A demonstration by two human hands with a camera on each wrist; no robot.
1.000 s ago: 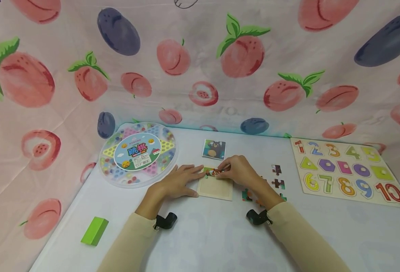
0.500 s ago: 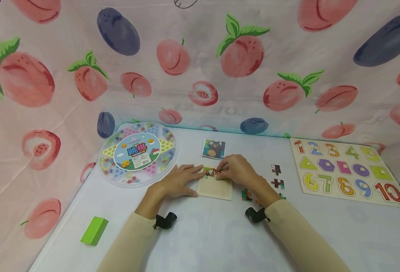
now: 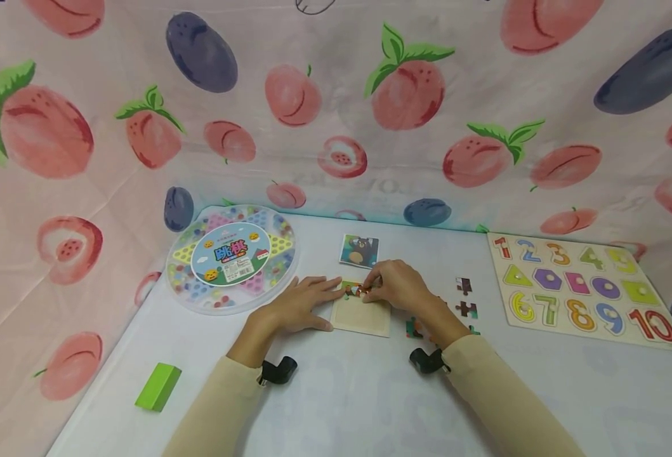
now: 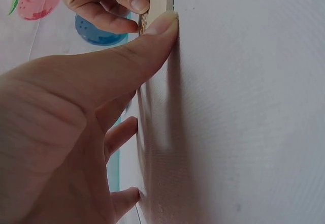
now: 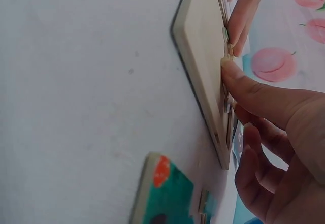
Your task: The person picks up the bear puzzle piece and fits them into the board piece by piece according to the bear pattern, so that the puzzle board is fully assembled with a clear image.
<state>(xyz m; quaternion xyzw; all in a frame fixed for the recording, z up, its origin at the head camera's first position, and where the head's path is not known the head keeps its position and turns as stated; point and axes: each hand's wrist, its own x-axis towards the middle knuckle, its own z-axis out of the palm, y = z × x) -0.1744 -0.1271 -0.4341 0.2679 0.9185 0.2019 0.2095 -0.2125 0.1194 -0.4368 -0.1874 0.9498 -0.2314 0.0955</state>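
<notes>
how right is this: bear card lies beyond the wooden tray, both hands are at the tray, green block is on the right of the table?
Wrong side: the head view shows the green block on the left of the table. The rest holds: the bear card lies beyond the wooden tray, and the left hand and right hand are both at it.

The pale square tray touches the left hand, a colourful puzzle piece pinched in the right hand, loose pieces beyond.
</notes>
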